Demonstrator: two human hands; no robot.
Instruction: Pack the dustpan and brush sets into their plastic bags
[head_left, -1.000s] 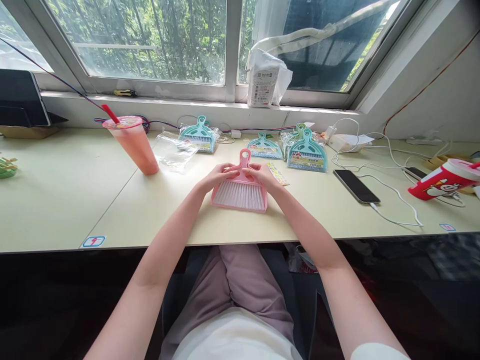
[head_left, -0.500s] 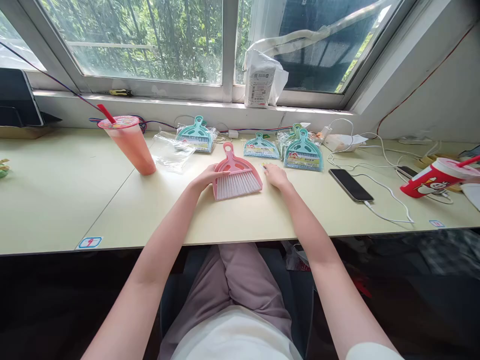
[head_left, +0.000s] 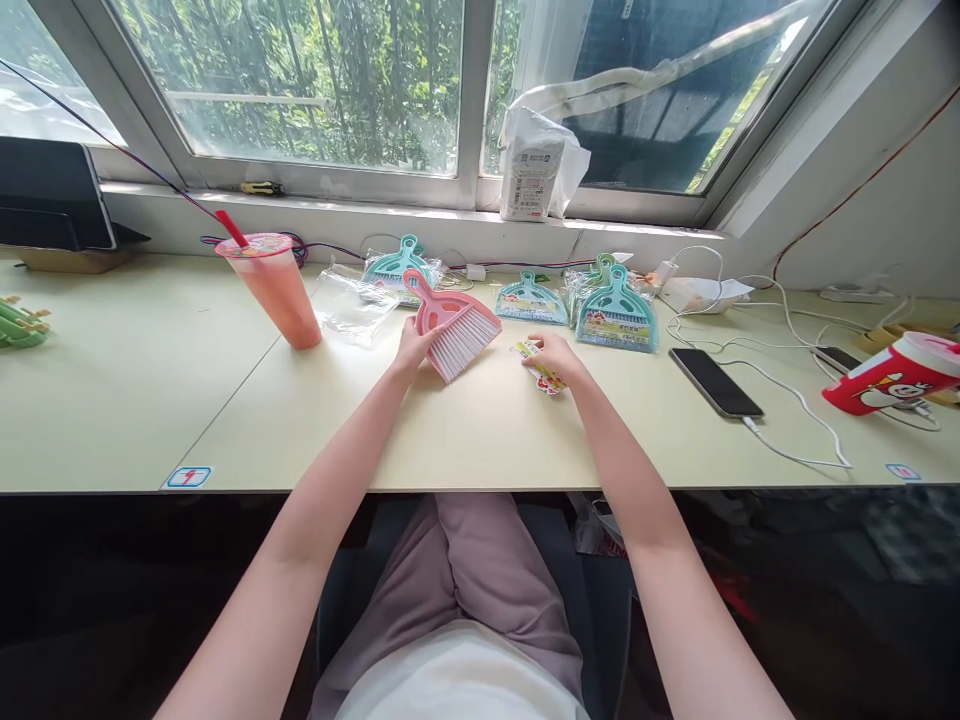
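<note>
Left fingers: your left hand (head_left: 414, 346) is closed on the left edge of the pink dustpan-and-brush set (head_left: 463, 338), its handle slanting away to the left.
Right fingers: your right hand (head_left: 556, 358) pinches the printed card (head_left: 547, 380), nearly shut, right of the set.
Beneath both: the pale tabletop (head_left: 480, 455); contact unclear.
Behind: clear plastic wrapper (head_left: 352, 312) and teal dustpan sets (head_left: 617, 320).
Farther right: black smartphone (head_left: 716, 382).

Head-worn view; faces window (head_left: 300, 110), tilted down over table (head_left: 262, 430); wearer's lap (head_left: 487, 570) close below
</note>
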